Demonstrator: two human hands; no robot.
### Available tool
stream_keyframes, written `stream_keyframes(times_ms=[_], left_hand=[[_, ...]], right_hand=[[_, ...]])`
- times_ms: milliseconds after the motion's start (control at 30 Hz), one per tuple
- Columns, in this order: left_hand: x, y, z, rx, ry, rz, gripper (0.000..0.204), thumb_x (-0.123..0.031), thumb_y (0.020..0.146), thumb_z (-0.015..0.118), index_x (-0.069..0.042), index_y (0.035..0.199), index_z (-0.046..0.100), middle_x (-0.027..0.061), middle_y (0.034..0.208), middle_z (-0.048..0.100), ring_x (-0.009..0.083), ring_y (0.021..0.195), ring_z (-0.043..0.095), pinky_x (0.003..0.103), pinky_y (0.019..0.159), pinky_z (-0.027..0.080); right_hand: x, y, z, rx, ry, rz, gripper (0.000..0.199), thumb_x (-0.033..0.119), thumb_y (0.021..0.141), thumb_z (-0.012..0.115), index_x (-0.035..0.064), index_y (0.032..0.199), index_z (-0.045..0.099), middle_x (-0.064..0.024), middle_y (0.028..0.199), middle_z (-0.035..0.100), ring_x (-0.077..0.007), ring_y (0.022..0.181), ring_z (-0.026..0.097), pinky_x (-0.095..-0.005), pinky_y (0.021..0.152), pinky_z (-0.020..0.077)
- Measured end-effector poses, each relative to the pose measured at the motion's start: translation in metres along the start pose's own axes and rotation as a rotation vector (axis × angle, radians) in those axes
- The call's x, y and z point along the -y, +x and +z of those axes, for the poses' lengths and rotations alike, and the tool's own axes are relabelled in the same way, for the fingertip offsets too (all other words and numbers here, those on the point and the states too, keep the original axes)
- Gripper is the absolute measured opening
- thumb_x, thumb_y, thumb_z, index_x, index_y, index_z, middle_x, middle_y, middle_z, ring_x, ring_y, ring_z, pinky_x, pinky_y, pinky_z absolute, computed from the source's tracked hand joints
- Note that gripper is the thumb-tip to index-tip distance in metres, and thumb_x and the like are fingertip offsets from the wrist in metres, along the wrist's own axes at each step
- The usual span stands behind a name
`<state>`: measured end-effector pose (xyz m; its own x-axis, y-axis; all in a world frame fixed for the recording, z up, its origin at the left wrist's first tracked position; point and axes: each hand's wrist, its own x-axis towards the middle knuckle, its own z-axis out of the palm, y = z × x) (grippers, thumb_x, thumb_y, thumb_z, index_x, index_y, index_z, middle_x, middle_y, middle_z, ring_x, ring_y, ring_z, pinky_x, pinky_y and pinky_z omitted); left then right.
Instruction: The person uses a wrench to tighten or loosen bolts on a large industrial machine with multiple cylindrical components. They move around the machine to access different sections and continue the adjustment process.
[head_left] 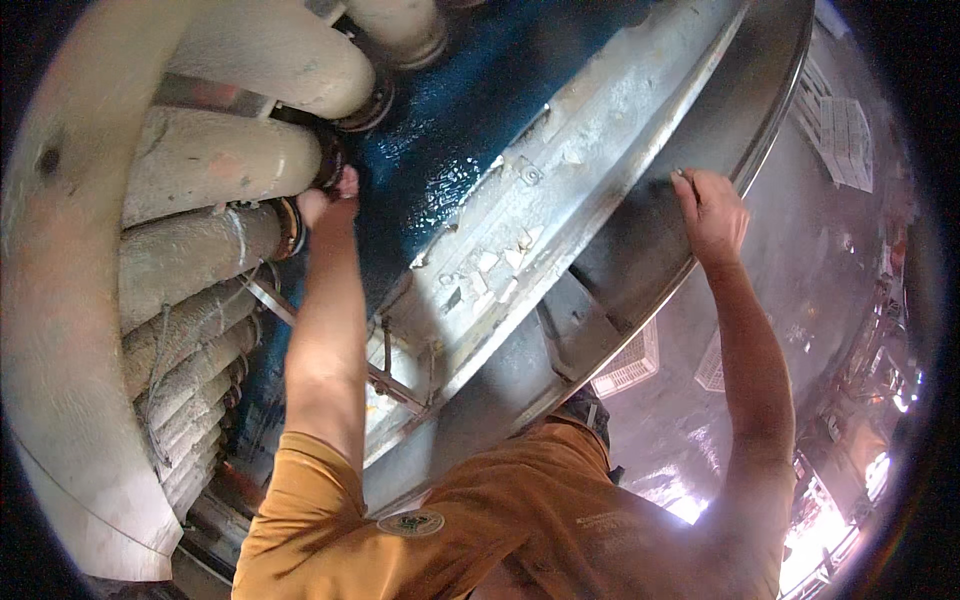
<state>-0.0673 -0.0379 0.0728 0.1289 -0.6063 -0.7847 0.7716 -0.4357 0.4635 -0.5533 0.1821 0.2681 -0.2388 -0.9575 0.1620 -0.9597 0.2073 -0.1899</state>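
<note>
My left hand (328,203) reaches out to the dark end collar (331,162) of a pale, rounded cylinder (225,155). Its fingers curl in at that collar, and what lies inside them is hidden. Over a dark curved panel (640,225), my right hand (715,212) is closed in a pinch. Something tiny shows at its fingertips, too small to name. Between the two arms runs a long, whitish, worn metal trough (590,130), with several pale broken chips (488,262) lying in it.
Dark blue wet liquid (440,150) lies between the cylinders and the trough. A metal bracket (400,385) crosses the trough's near end. More stained cylinders (190,345) line the left side. Beyond the curved metal rim, pale plastic crates (632,362) stand on the grey floor (800,250).
</note>
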Motion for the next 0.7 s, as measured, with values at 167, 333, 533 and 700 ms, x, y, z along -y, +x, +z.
stream_keyframes(times_ms=[167, 333, 533, 700], left_hand=[[-0.005, -0.018, 0.010, -0.195, 0.000, 0.030, 0.040, -0.041, 0.086, 0.053, -0.010, 0.111, 0.056, 0.0061, 0.104, 0.059, 0.0260, 0.091, 0.054, 0.045, 0.083, 0.046], [0.025, -0.048, 0.036, 0.020, -0.191, 0.169, 0.040, -0.039, 0.087, 0.052, -0.013, 0.117, 0.056, 0.0044, 0.119, 0.057, 0.0265, 0.107, 0.054, 0.049, 0.089, 0.045], [0.025, -0.030, 0.034, -0.026, -0.074, 0.073, 0.032, -0.031, 0.089, 0.047, -0.010, 0.111, 0.056, 0.0086, 0.109, 0.060, 0.0254, 0.097, 0.057, 0.044, 0.081, 0.049], [0.003, -0.024, 0.006, -0.103, -0.020, -0.040, 0.030, -0.033, 0.089, 0.046, -0.009, 0.102, 0.058, 0.0095, 0.089, 0.061, 0.0270, 0.074, 0.057, 0.038, 0.071, 0.048]], right_hand=[[-0.008, -0.006, -0.003, 0.112, 0.033, 0.122, 0.021, 0.032, 0.083, 0.062, 0.0114, 0.090, 0.064, -0.0071, 0.086, 0.063, -0.0275, 0.084, 0.060, -0.0366, 0.073, 0.0479], [-0.001, 0.004, -0.010, 0.097, 0.005, 0.117, 0.023, 0.031, 0.082, 0.064, 0.0095, 0.089, 0.065, -0.0093, 0.081, 0.063, -0.0283, 0.077, 0.061, -0.0363, 0.068, 0.0481], [-0.014, 0.000, 0.001, -0.078, -0.032, -0.128, 0.020, 0.028, 0.082, 0.063, 0.0083, 0.087, 0.065, -0.0093, 0.080, 0.063, -0.0278, 0.075, 0.061, -0.0355, 0.066, 0.0474], [0.005, 0.006, -0.003, 0.070, -0.027, 0.088, 0.021, 0.028, 0.083, 0.062, 0.0076, 0.087, 0.065, -0.0089, 0.082, 0.063, -0.0268, 0.076, 0.060, -0.0344, 0.067, 0.0472]])
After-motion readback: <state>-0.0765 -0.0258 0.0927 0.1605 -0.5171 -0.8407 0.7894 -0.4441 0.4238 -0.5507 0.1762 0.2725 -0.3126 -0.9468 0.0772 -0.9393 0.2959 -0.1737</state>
